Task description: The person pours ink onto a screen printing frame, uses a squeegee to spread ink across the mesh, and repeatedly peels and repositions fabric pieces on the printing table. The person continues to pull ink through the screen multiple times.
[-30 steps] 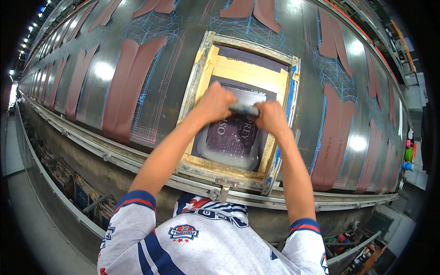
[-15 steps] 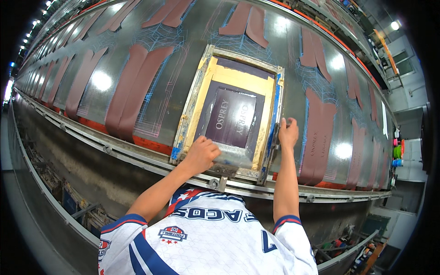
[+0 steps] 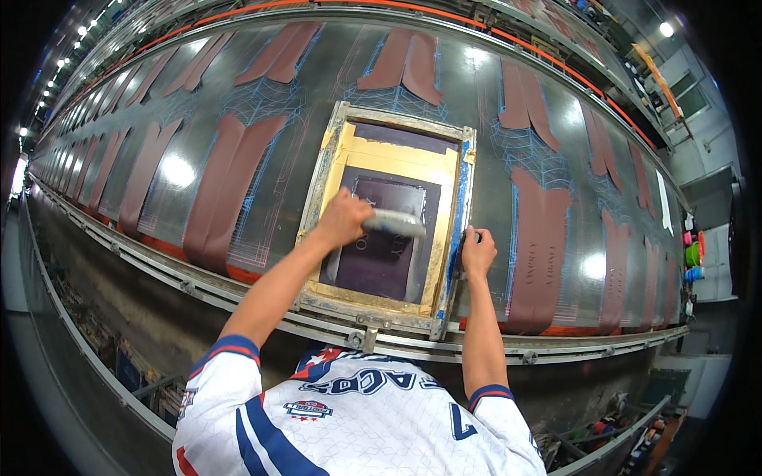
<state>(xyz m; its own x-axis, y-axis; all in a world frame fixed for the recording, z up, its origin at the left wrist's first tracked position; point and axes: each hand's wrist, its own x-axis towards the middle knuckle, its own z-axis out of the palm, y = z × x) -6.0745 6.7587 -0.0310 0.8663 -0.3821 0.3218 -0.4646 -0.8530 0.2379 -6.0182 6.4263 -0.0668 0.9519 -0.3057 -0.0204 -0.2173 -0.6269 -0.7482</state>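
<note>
A screen-printing frame (image 3: 319, 178) with a pale, worn rim and yellow tape inside lies on the long dark table. My left hand (image 3: 343, 218) is closed round one end of a squeegee (image 3: 399, 223), which crosses the dark purple mesh (image 3: 361, 276) about midway up the frame. Pale lettering on the mesh is partly covered by the squeegee and hand. At the frame's right side, my right hand (image 3: 479, 252) has its fingers curled on the outer edge, near a dark bar along it. Its exact grip is partly hidden.
Maroon cut pieces (image 3: 226, 186) lie in rows on the table (image 3: 186, 218), over blue and pink guide lines. The maroon piece (image 3: 536, 254) right of the frame bears dark lettering. A metal rail (image 3: 238, 295) with clamps runs along the near edge.
My left hand has moved the squeegee from the near end of the mesh toward its far part. My right hand stays at the frame's right edge, and the view has shifted slightly.
</note>
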